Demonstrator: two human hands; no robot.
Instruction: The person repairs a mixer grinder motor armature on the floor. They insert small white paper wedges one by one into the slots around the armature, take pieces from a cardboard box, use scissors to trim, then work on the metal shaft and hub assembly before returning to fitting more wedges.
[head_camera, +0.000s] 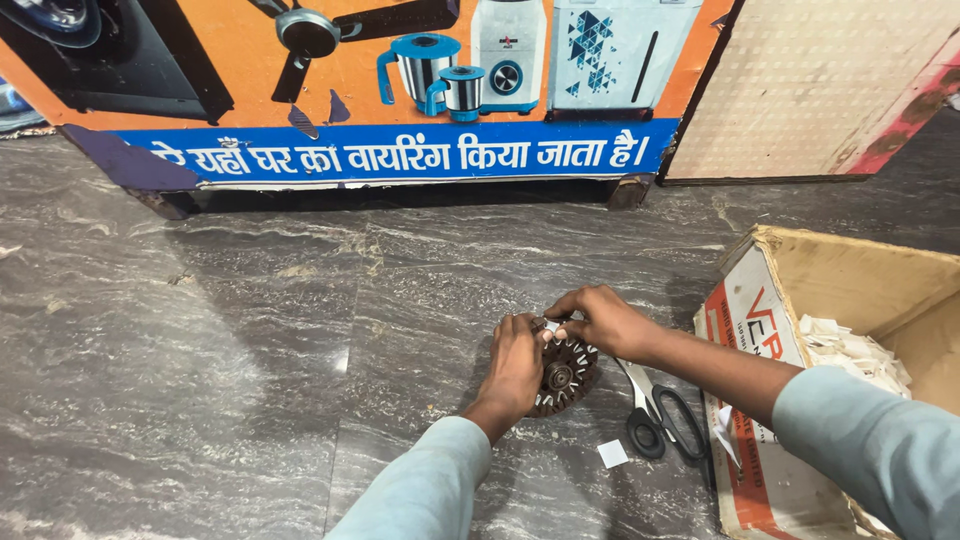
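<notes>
The person is crouched over a grey marble floor (200, 400), both hands on a round motor core (566, 378) with slots all around its rim, lying flat on the stone just in front of them. The left hand (515, 362) is curled over the near-left edge of the core, fingers pressed down on it to steady it. The right hand (598, 318) comes in from the other side, fingertips pinched together on a small pale slip of paper (551, 327) at the top edge of the core, right where the two hands meet.

Just to the right of the core lies a pair of black-handled scissors (655, 418), blades pointing up toward the right wrist, and a small white paper square (612, 454) sits loose on the floor below them. Further right is an open cardboard box (770, 330) with a heap of cut white paper pieces (855, 352) inside. A big orange and blue shop sign (400, 100) leans against the wall behind.

As I see it, the trouble would come from that thin slip: it could buckle or tear if pushed crooked into a narrow slot. The core could also turn under the left hand if the grip slackens. And the right forearm hangs close over the scissors, so a careless sweep could catch the blades.
</notes>
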